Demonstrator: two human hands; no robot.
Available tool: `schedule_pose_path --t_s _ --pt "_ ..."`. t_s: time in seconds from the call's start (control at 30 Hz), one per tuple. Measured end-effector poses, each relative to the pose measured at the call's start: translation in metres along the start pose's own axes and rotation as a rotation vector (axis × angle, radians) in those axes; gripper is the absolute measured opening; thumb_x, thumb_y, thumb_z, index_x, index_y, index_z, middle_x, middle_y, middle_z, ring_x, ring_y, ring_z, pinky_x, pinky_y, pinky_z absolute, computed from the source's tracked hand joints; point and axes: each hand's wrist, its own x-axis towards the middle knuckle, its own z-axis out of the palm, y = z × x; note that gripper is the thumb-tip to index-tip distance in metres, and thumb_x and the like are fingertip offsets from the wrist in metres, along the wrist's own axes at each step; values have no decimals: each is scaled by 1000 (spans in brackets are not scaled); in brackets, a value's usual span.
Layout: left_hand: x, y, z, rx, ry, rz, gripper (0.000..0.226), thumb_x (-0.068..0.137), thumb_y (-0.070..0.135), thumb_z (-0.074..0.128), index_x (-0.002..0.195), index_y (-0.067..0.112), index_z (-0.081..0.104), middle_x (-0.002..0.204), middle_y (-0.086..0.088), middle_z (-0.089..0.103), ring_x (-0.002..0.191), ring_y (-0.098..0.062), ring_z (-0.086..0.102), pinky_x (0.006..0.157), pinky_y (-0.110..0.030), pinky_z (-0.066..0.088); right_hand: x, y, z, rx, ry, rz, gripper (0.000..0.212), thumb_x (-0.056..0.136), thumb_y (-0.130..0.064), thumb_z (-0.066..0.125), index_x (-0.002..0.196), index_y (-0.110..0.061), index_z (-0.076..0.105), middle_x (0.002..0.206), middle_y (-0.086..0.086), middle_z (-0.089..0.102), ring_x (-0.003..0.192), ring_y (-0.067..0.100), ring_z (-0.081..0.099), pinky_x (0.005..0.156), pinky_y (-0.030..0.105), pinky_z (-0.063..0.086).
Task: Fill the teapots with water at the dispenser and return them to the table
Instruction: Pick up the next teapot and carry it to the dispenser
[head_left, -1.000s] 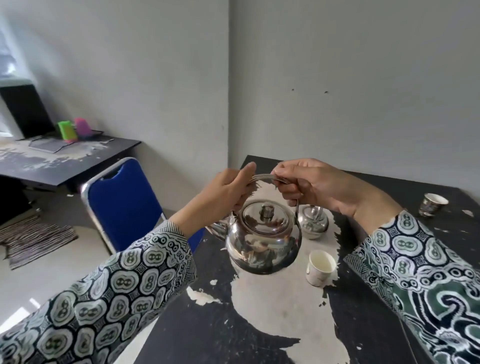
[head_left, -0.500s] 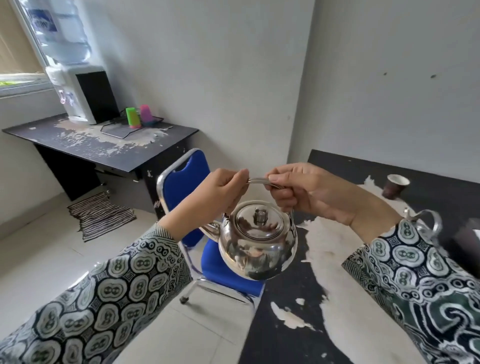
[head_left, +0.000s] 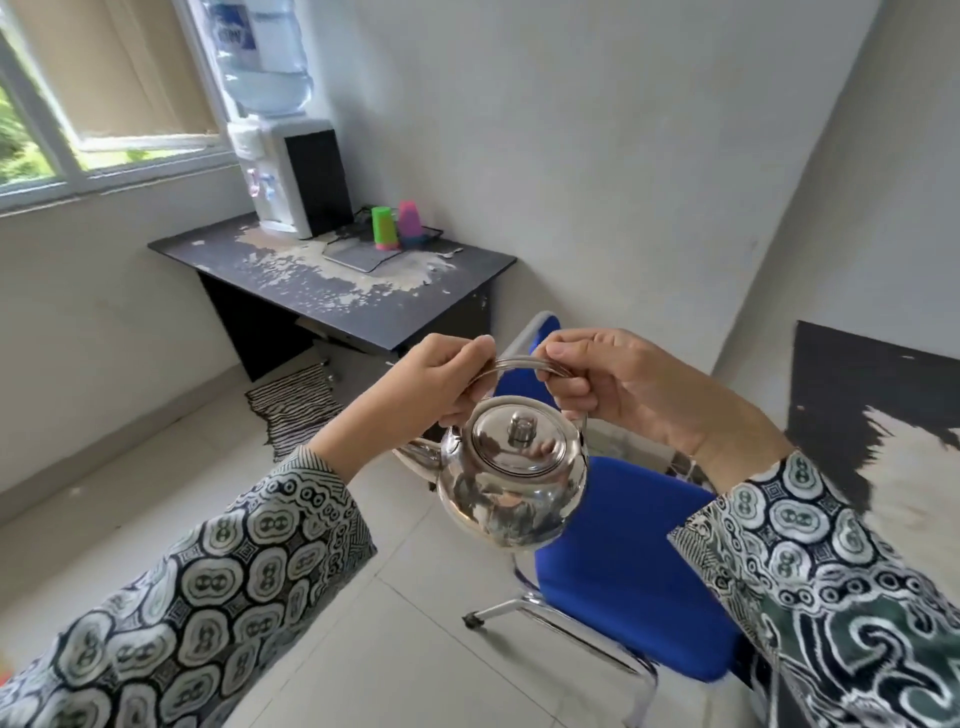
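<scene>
A shiny steel teapot (head_left: 511, 478) with its lid on hangs in mid-air at the centre of view, spout pointing left. My left hand (head_left: 441, 384) grips the left end of its wire handle and my right hand (head_left: 608, 379) grips the right end. The water dispenser (head_left: 291, 171), white with a black side and a large blue bottle on top, stands far off at the upper left on a worn black desk (head_left: 332, 280). A corner of the black table (head_left: 852, 395) shows at the right edge.
A blue chair (head_left: 634, 566) with a chrome frame stands right below and behind the teapot. Green and pink cups (head_left: 397, 226) sit on a tray beside the dispenser. A striped mat (head_left: 296, 405) lies on the tiled floor by the desk. A window fills the upper left.
The view has swung left, away from the table with the cups and second teapot, toward the dispenser desk. The teapot stays held by both hands and now hangs over the chair.
</scene>
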Motion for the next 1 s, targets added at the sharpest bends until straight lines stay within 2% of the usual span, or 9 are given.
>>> schedule_pose_path --t_s 0.1,0.2,0.33,0.5,0.63,0.77,0.9,1.0 --pt "5 -25 -38 26 43 -30 47 100 27 33 57 8 40 40 8 29 40 -12 25 43 -20 26 50 9 9 7 -45 -6 20 92 -17 41 82 -6 55 53 -6 40 52 10 30 51 19 29" --pt "11 -46 -74 24 103 -61 47 100 26 34 58 8 39 42 5 28 41 -13 25 42 -18 27 101 13 16 -17 -104 -10 21 88 -20 42 77 -7 55 54 -3 40 53 11 29 52 22 27" --pt "31 -74 -128 9 173 -68 47 100 26 34 56 11 39 49 -3 26 44 -17 25 42 -21 27 172 9 22 -49 -180 9 22 88 -20 41 78 -7 55 53 -5 42 50 10 32 51 22 30" --pt "76 -100 -195 -37 213 -74 52 100 24 34 50 13 38 37 7 27 36 -12 24 37 -17 26 265 -3 15 -10 -260 24 21 87 -21 44 77 -6 56 51 -5 46 47 9 38 47 18 36" --pt "116 -118 -249 -102 223 -74 59 100 24 35 41 21 44 41 1 29 34 -12 25 36 -17 27 339 -17 0 19 -360 28 21 88 -18 43 79 -4 56 53 -2 51 45 8 42 46 18 37" --pt "160 -139 -299 -138 237 -71 61 99 26 38 40 20 47 41 2 32 34 -11 27 37 -16 29 416 -26 -20 25 -446 23 21 87 -19 45 82 -2 57 54 0 53 43 8 42 47 19 38" --pt "200 -165 -341 -88 266 -92 59 99 29 37 41 21 48 38 6 34 36 -14 28 39 -17 30 484 -23 -33 52 -493 26 22 85 -23 49 84 -2 56 56 0 53 43 7 41 49 20 39" --pt "232 -190 -375 -56 292 -115 59 99 29 37 42 23 48 41 3 35 37 -14 29 39 -18 29 538 -13 -42 76 -484 39 19 86 -21 49 83 -5 58 57 -2 53 44 6 41 50 20 40"
